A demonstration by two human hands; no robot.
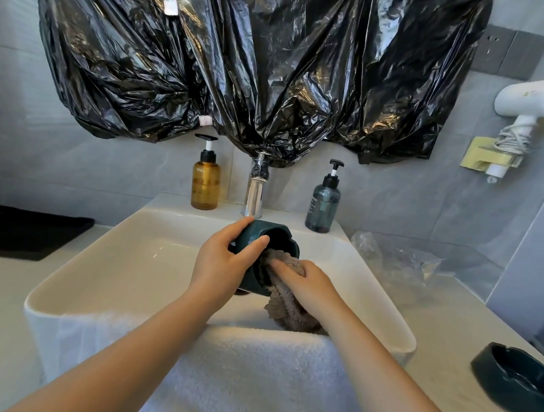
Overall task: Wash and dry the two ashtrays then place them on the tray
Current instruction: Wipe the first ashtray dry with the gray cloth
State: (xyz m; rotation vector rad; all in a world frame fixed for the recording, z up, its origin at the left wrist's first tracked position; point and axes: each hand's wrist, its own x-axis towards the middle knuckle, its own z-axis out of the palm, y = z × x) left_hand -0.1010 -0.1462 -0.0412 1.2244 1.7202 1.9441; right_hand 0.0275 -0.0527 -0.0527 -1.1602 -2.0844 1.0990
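Left grip [224,263]: fingers wrapped over the outer wall of a dark green ashtray [263,237], closed firmly on it, thumb on the near wall. Ashtray is tipped on its side above the white sink [125,260]; its open mouth faces right, toward the other hand, its base faces left. Right grip [307,284]: curled closed around a grey-brown cloth [284,303], fingertips pressing the cloth into the ashtray's mouth; the cloth's tail hangs below. Ashtray sits between the two grips, touching both. Second ashtray [516,380] rests upright, mouth up, on the surface at far right. Black tray [27,232] lies on the surface at left. White towel [252,375] drapes over the sink's near rim.
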